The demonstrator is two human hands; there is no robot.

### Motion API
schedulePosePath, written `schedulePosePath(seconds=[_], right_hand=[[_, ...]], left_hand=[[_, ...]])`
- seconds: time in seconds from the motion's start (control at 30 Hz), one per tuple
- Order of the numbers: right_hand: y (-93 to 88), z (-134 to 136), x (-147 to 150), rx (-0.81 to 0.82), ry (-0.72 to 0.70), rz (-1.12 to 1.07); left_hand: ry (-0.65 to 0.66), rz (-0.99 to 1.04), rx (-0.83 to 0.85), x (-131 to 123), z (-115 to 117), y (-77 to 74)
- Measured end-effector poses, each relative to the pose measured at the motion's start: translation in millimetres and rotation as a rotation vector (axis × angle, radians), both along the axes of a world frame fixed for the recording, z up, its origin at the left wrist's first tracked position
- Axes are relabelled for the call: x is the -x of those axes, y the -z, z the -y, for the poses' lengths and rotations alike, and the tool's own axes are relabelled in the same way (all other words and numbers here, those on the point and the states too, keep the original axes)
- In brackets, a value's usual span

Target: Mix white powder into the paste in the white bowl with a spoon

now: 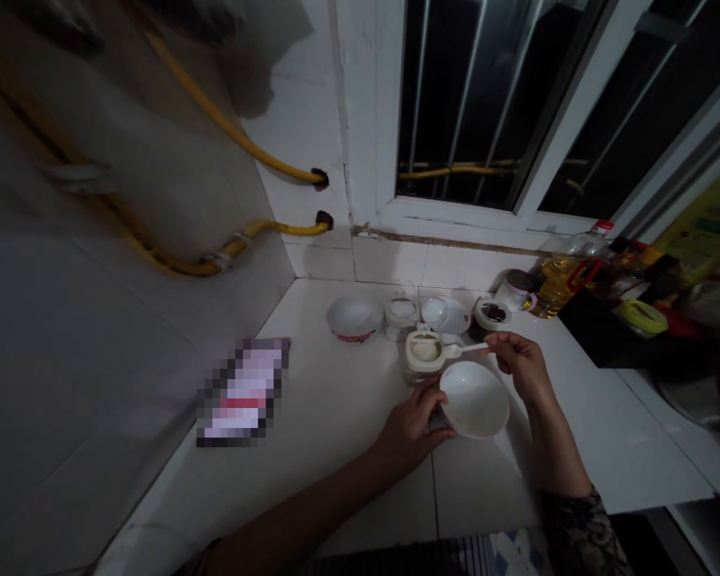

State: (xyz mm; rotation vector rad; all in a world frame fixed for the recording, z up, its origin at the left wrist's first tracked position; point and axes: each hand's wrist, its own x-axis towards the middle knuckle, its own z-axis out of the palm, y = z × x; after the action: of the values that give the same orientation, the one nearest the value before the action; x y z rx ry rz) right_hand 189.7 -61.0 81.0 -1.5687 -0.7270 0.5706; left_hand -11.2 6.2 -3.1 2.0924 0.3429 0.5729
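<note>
My left hand (418, 420) grips the left rim of a white bowl (475, 400), thumb and fingers closed on its edge. The bowl is tipped a little, and its inside looks pale; I cannot make out what it holds. In my right hand (519, 360) is the handle of a small white spoon (469, 348), pinched between thumb and fingers. The spoon's head lies beside the rim of an opened seasoning jar (423, 354), left of the hand and just behind the bowl. Some pale contents show inside the jar.
Behind stand a bowl with a red pattern (354, 318), a clear jar (401, 317), a shallow white dish (454, 317) and a jar with dark red contents (492, 314). An oil bottle (555, 280) and a black box (600, 328) are at right. A pixelated packet (246, 392) lies left.
</note>
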Motion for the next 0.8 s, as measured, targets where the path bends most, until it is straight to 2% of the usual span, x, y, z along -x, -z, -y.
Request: schedulePosePath(seconds=[0.13, 0.23, 0.3, 0.4, 0.47, 0.53, 0.67, 0.8], right_hand=[[2.2, -8.2, 23.3, -0.154, 0.101, 0.455], [6.5, -5.7, 34.8, -0.178, -0.030, 0.893], [8.1, -2.3, 37.4, -0.159, -0.100, 1.041], [6.6, 2.6, 34.7, -0.123, -0.020, 0.972], [4.0, 6.0, 28.8, -0.095, 0.068, 0.806], [1.8, 10.8, 19.7, -0.067, 0.087, 0.644], [2.5, 22.3, 1.4, 0.030, -0.051, 0.544], [6.9, 25.7, 2.4, 0.149, -0.193, 0.700]], left_hand=[[-0.001, -0.008, -0.010, -0.6, 0.2, -1.4], [-0.002, 0.016, -0.024, -0.4, 0.6, -2.2], [-0.004, 0.035, -0.031, -0.1, 0.7, -2.3], [-0.004, 0.038, -0.039, 0.2, 0.5, -1.9], [-0.004, 0.024, -0.040, 0.1, 0.1, -1.4], [-0.005, 0.016, -0.041, 0.0, -0.1, -1.1], [0.005, 0.042, -0.044, 1.0, -0.1, -1.9], [0.008, 0.058, -0.037, 2.1, 0.1, -2.7]])
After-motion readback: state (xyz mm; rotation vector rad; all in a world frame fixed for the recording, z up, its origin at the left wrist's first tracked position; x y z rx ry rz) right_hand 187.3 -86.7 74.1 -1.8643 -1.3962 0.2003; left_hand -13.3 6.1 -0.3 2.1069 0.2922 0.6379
